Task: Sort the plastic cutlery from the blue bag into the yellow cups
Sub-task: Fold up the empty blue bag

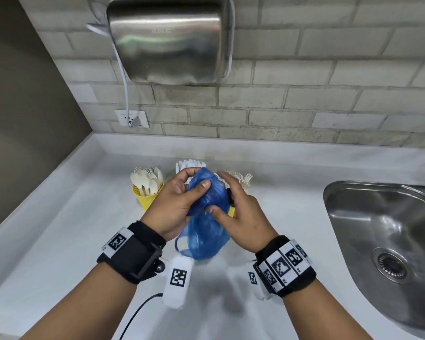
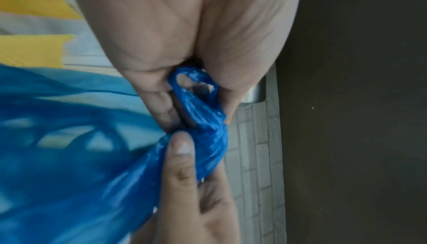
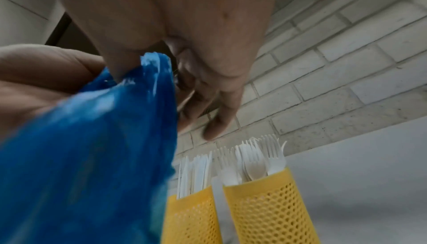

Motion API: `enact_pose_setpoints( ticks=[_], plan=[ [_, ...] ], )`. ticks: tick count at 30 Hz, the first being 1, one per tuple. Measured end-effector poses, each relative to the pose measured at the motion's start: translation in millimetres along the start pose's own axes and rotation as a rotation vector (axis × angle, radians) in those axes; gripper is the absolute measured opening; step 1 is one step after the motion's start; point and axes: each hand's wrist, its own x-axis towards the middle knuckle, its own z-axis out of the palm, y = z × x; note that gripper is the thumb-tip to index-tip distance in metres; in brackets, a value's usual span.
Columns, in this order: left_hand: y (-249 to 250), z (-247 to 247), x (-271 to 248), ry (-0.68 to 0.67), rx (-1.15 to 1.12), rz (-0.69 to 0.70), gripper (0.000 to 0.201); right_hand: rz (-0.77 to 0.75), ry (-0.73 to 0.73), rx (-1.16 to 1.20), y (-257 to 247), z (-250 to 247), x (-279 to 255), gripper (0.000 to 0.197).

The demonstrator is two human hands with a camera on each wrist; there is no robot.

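Over the white counter (image 1: 59, 229), both hands hold a crumpled blue bag (image 1: 204, 224) (image 2: 80, 156) (image 3: 92, 138). My left hand (image 1: 195, 180) (image 2: 196, 92) curls round the bag's bunched top, thumb on the front. My right hand (image 1: 221, 192) (image 3: 161, 76) pinches the bag from the right, thumb in front and fingers stretched behind. Behind the bag stand three yellow mesh cups. The left cup (image 1: 147, 197) holds spoons. The middle cup (image 3: 191, 217) holds knives and the right cup (image 3: 268, 207) holds forks. The bag's inside is hidden.
A steel sink (image 1: 388, 241) is set into the counter at the right. A steel hand dryer (image 1: 169, 40) hangs on the brick wall above, its cord running to a socket (image 1: 133, 119). A black cable (image 1: 138, 312) trails near my left forearm.
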Motion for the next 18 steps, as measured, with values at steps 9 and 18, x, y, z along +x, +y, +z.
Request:
enact_pose_setpoints(
  ticks=[9,18],
  plan=[
    [4.1,-17.6,-0.1,0.271,0.014,-0.032,0.019,-0.07,-0.02,-0.187,11.1,5.3,-5.2,0.023],
    [12.1,-43.0,-8.6,0.396,0.189,-0.146,0.024,0.106,-0.078,-0.322,10.6,-7.0,-11.2,0.038]
  ],
)
